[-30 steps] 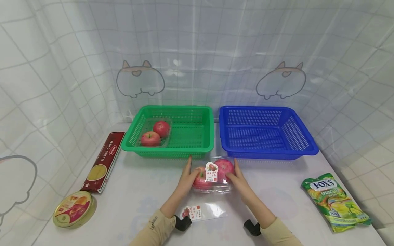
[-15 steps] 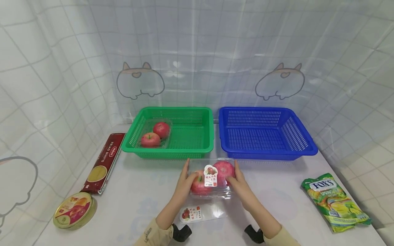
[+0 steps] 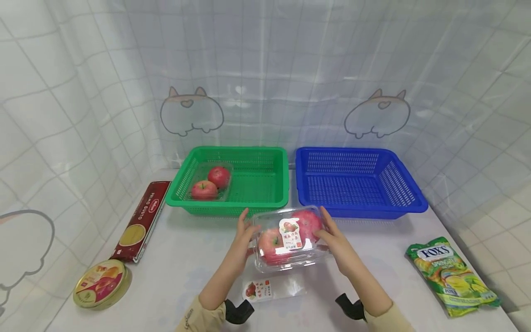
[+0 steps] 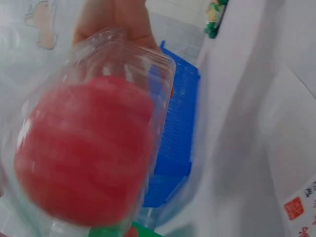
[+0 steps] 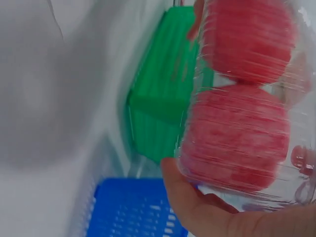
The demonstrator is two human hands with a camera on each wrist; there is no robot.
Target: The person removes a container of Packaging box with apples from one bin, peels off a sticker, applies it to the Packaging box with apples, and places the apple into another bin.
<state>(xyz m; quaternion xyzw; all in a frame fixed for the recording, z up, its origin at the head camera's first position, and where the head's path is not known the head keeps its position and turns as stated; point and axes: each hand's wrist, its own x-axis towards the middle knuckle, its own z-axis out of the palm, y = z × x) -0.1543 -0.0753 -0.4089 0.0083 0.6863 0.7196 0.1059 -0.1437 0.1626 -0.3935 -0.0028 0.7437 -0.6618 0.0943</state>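
Gripping clear apple box (image 3: 286,262) at both ends with fingers (image 5: 180,192) of left hand (image 3: 242,244) and right hand (image 3: 338,245). Aligned crosswise lengthwise, slanting away rightward, with label (image 3: 291,237) upward.

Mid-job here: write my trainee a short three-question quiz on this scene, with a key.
1. How many apples show inside the green basket?
2. True or false: the left hand and right hand both hold the clear apple pack.
3. Which lies closest to the round tin? A) Fox's candy bag; B) red Primo Gusto pack; C) blue basket.

Key: 1. Two; 2. True; 3. B.
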